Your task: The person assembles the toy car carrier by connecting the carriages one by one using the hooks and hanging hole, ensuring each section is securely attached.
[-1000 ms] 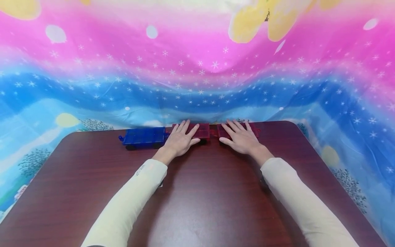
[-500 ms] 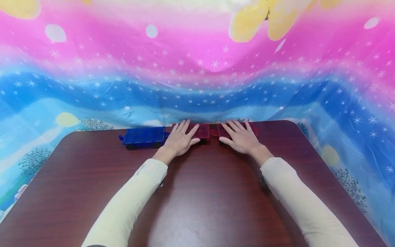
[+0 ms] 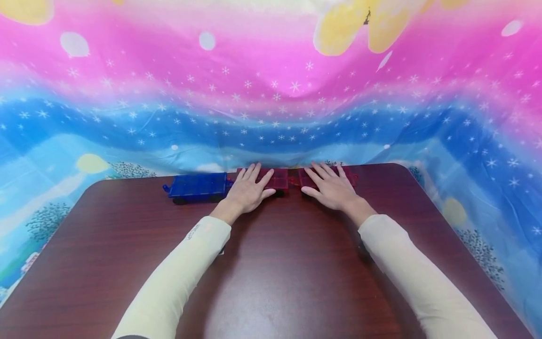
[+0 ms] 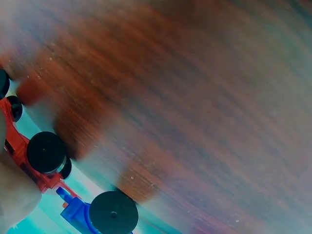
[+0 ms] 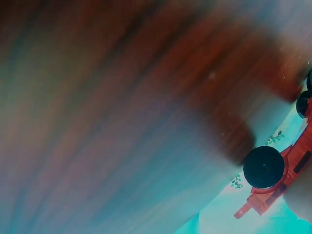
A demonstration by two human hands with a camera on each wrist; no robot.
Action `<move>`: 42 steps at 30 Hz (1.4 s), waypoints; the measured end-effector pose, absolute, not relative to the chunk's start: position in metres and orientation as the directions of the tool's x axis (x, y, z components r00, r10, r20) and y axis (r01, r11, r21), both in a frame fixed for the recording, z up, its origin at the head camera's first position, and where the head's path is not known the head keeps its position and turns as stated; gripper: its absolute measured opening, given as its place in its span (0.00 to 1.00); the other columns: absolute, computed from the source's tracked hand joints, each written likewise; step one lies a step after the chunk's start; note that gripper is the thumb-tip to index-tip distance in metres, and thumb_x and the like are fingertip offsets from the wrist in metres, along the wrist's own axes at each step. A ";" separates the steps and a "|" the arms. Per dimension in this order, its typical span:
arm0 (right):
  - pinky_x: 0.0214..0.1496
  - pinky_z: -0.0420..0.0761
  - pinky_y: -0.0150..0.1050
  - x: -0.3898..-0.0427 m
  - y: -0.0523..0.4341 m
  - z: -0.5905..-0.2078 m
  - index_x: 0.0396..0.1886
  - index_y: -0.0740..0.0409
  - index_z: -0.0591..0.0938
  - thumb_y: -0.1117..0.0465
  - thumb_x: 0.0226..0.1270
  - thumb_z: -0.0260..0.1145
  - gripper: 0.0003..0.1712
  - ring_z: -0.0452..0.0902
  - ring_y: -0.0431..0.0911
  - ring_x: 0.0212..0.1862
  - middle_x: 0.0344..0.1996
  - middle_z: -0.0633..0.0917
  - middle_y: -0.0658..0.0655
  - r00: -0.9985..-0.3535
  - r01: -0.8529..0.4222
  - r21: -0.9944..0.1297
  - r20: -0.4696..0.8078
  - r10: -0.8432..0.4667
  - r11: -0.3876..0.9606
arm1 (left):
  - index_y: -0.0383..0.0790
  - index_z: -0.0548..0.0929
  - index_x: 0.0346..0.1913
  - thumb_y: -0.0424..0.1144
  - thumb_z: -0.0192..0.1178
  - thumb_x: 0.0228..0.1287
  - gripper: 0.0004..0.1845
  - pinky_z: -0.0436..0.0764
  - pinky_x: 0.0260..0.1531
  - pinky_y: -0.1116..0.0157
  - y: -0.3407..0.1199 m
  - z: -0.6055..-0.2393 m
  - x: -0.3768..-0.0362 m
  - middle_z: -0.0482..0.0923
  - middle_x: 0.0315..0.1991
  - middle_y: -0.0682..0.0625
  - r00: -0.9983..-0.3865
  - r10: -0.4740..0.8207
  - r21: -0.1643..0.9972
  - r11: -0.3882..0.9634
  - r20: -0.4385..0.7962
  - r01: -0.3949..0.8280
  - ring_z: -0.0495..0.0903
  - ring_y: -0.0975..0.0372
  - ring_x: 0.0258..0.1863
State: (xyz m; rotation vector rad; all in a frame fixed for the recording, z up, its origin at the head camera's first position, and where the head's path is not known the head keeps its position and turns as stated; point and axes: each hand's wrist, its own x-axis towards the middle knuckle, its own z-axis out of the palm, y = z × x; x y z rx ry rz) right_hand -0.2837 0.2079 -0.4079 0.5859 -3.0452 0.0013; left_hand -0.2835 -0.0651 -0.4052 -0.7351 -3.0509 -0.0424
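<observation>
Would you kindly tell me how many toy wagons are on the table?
3: a blue wagon at the left, a red wagon under the left hand, and another red wagon under the right hand. Nothing suggests more are hidden.

A blue toy wagon [image 3: 197,185] sits on the dark wooden table [image 3: 271,273], colourful starry cloth [image 3: 271,94] behind.

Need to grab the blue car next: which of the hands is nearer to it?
Left. The left hand rests on the red car right beside the blue car; the right hand lies farther off on the other red car.
</observation>
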 end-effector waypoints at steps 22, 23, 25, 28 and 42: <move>0.72 0.33 0.63 -0.284 0.213 -0.408 0.75 0.39 0.51 0.24 0.62 0.36 0.45 0.39 0.53 0.76 0.75 0.49 0.51 -0.924 -0.379 0.007 0.057 -0.378 0.926 | 0.59 0.43 0.75 0.67 0.30 0.67 0.36 0.42 0.73 0.51 -0.058 -0.403 -0.281 0.40 0.76 0.43 -0.894 0.447 0.015 0.894 -0.005 0.447 0.38 0.50 0.75; 0.72 0.33 0.63 -0.284 0.213 -0.408 0.75 0.39 0.51 0.24 0.62 0.36 0.45 0.39 0.53 0.76 0.75 0.49 0.51 -0.924 -0.378 0.005 0.055 -0.377 0.926 | 0.59 0.43 0.75 0.67 0.31 0.67 0.36 0.42 0.73 0.51 -0.058 -0.402 -0.281 0.40 0.76 0.43 -0.895 0.447 0.014 0.895 -0.005 0.446 0.38 0.50 0.75; 0.72 0.33 0.63 -0.283 0.213 -0.407 0.74 0.39 0.51 0.24 0.62 0.35 0.45 0.39 0.52 0.76 0.75 0.49 0.51 -0.926 -0.375 0.001 0.056 -0.374 0.927 | 0.59 0.43 0.75 0.67 0.30 0.67 0.36 0.43 0.73 0.51 -0.058 -0.402 -0.281 0.41 0.76 0.43 -0.894 0.447 0.005 0.894 -0.003 0.447 0.38 0.50 0.75; 0.72 0.34 0.62 -0.283 0.213 -0.406 0.74 0.40 0.52 0.23 0.61 0.35 0.46 0.40 0.52 0.76 0.75 0.50 0.51 -0.926 -0.374 -0.012 0.062 -0.373 0.927 | 0.59 0.43 0.75 0.68 0.30 0.67 0.37 0.42 0.73 0.51 -0.059 -0.400 -0.280 0.40 0.76 0.44 -0.896 0.444 0.000 0.896 -0.002 0.444 0.38 0.50 0.75; 0.72 0.34 0.63 -0.281 0.210 -0.396 0.74 0.40 0.53 0.23 0.61 0.32 0.46 0.38 0.53 0.76 0.75 0.51 0.52 -0.933 -0.360 -0.066 0.049 -0.357 0.931 | 0.59 0.45 0.74 0.71 0.29 0.64 0.39 0.42 0.71 0.45 -0.067 -0.397 -0.279 0.44 0.76 0.46 -0.915 0.402 0.023 0.915 0.035 0.403 0.40 0.49 0.75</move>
